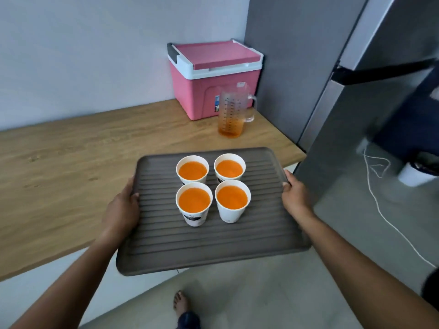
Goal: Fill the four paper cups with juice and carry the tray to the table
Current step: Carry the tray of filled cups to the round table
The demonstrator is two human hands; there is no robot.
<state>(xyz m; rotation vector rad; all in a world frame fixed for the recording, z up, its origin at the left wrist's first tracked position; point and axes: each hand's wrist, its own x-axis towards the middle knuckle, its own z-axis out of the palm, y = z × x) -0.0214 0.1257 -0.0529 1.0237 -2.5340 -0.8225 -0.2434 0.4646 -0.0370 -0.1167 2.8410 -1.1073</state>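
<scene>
My left grip [123, 207] and right grip [294, 195] clamp the tray [213, 248] by its side rims, partly over the desk [59, 167] edge. Four cups [193, 203], brimful, should slosh easily, so I judge level carrying matters. My fingers underneath are hidden.
</scene>
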